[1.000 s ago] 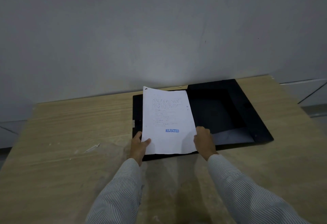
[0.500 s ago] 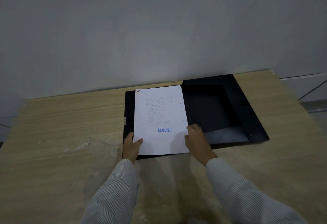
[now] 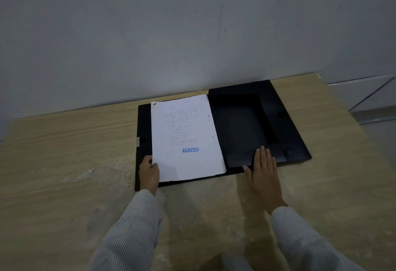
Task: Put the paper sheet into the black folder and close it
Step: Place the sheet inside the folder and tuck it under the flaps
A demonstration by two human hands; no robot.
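Note:
The black folder (image 3: 242, 125) lies spread wide on the wooden table, its right half showing inner flaps. A white paper sheet (image 3: 184, 135) stamped "REJECTED" in blue lies flat on the folder's left half. My left hand (image 3: 149, 173) grips the sheet's near-left corner, thumb on top. My right hand (image 3: 264, 174) is flat with fingers apart, fingertips resting on the near flap of the folder's right half; it holds nothing.
The wooden table (image 3: 64, 163) runs up to a grey wall (image 3: 192, 31) right behind the folder. A small pale scrap (image 3: 85, 173) lies on the table at left. The table's right edge is near the folder's right side.
The sheet has settled flat onto the folder's left half. My right hand let go of its right edge and moved right onto the folder's near flap. My left hand stays at the corner.

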